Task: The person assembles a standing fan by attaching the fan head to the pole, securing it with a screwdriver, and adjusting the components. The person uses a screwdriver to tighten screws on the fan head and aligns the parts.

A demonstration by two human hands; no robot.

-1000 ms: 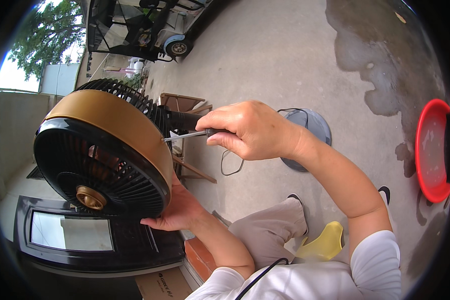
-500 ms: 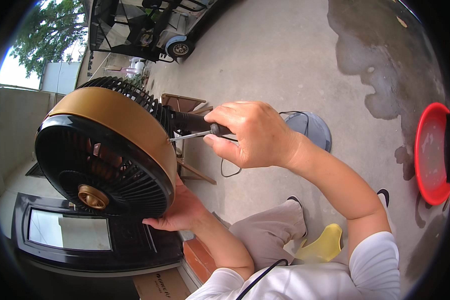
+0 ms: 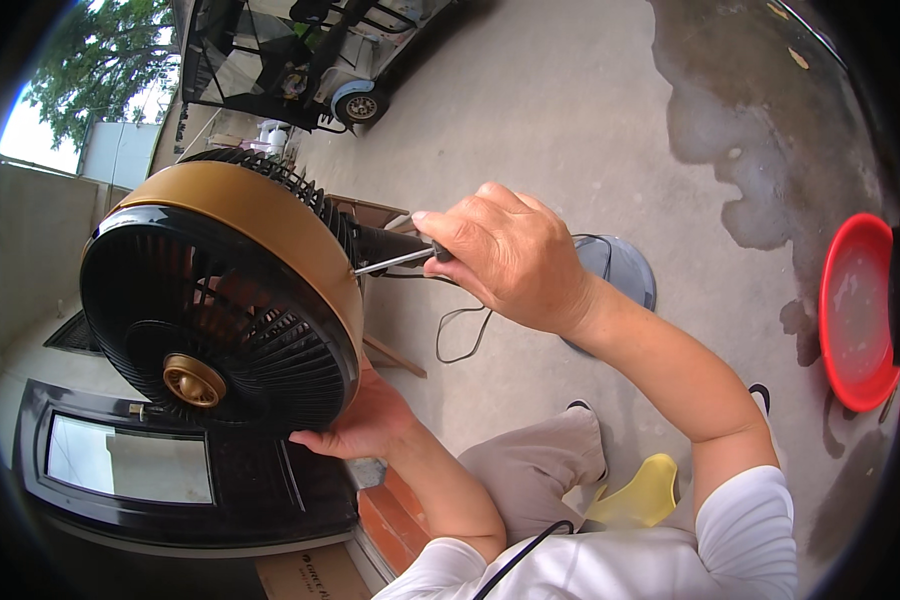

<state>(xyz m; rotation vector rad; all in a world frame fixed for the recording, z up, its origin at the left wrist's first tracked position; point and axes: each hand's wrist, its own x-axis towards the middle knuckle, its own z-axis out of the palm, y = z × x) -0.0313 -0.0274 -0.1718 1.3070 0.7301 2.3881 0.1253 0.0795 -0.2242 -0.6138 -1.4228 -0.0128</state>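
Note:
An electric fan (image 3: 220, 185) with a gold rim and a black slatted front grille leans before me, its gold hub cap (image 3: 194, 381) at lower left. My left hand (image 3: 375, 418) holds the fan head from below, thumb along the front edge. My right hand (image 3: 518, 258) is closed around the dark handle of a screwdriver (image 3: 398, 261). The tip of its metal shaft meets the right side of the gold rim. Behind the shaft runs the fan's black pole (image 3: 385, 246), partly covered by my right hand. Farther along is a round grey-blue base (image 3: 628, 278).
A thin black cable (image 3: 440, 345) loops below the pole. A red basin (image 3: 832, 340) stands at far right, near a wet patch (image 3: 760, 150). A yellow object (image 3: 645, 490) is by my legs. A black panel with a window (image 3: 130, 458) lies at lower left; a wheeled vehicle (image 3: 360, 106) stands behind.
My right hand has turned on the screwdriver handle, its fingers now curled differently. The fan has shifted slightly to the right in view, while the screwdriver tip stays at its rim.

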